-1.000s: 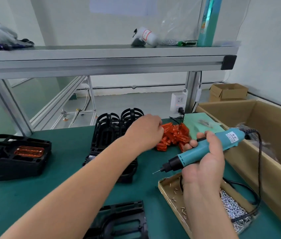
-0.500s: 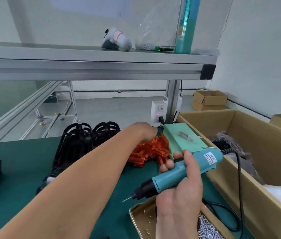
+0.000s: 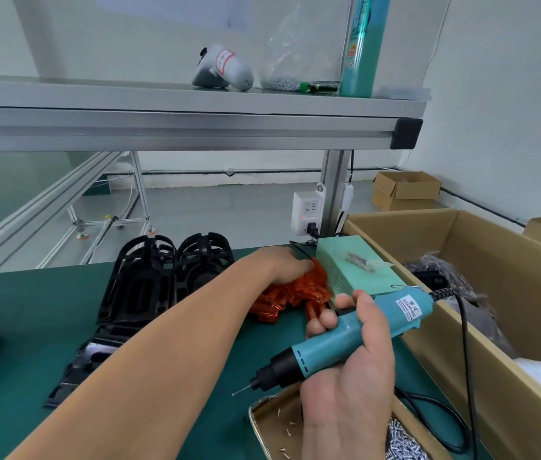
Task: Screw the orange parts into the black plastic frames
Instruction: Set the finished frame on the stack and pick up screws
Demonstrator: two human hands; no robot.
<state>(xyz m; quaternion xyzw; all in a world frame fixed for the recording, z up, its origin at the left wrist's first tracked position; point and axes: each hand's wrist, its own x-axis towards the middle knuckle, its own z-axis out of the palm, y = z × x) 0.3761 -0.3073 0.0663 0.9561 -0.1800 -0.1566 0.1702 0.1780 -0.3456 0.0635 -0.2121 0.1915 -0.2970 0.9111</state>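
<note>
Left arm stretched forward across the tabletop [image 3: 30,343], left hand [image 3: 279,263] palm-down on the pile of orange parts [image 3: 299,292]. Its fingers dip into the pile; I can't tell if they've got one. Right hand [image 3: 352,376] wrapped tight round the teal screwdriver [image 3: 339,343], bit pointing left and slightly down, over the screw tray [image 3: 270,423]. Orange parts look glossy, translucent, heaped against the green box [image 3: 355,270], just right of the black frames [image 3: 163,277].
</note>
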